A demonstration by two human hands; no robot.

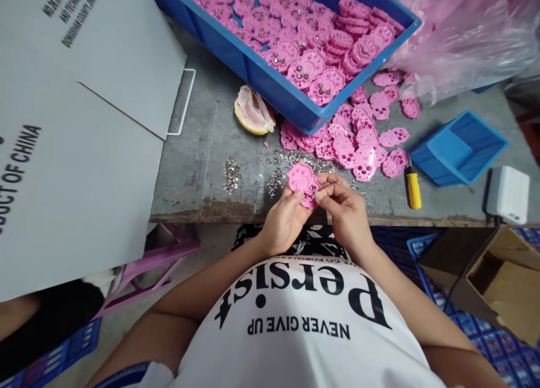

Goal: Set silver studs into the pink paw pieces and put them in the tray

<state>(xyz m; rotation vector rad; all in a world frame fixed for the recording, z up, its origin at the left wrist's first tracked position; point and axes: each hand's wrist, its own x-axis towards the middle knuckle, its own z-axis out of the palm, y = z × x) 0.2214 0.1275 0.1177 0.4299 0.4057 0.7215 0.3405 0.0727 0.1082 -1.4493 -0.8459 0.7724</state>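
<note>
Left hand (pixel 283 216) gripping pink plastic disc (pixel 302 181); right hand (pixel 342 205) pinching at its 4 o'clock edge. Risk: tiny metal part slipping off table edge (pixel 253 212).

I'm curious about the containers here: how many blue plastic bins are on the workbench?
2. A large blue bin full of pink parts sits at the bench's far side; a small blue bin lies tipped at the right. Others may be out of view.

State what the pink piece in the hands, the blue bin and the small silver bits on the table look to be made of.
Pink piece: likely moulded plastic, matte, with uniform colour and clean cut-outs.
Blue bin: rigid plastic by its look, slightly glossy with smooth thick walls.
Silver bits: probably metal, since they glint, though they are too small to be sure.
</note>
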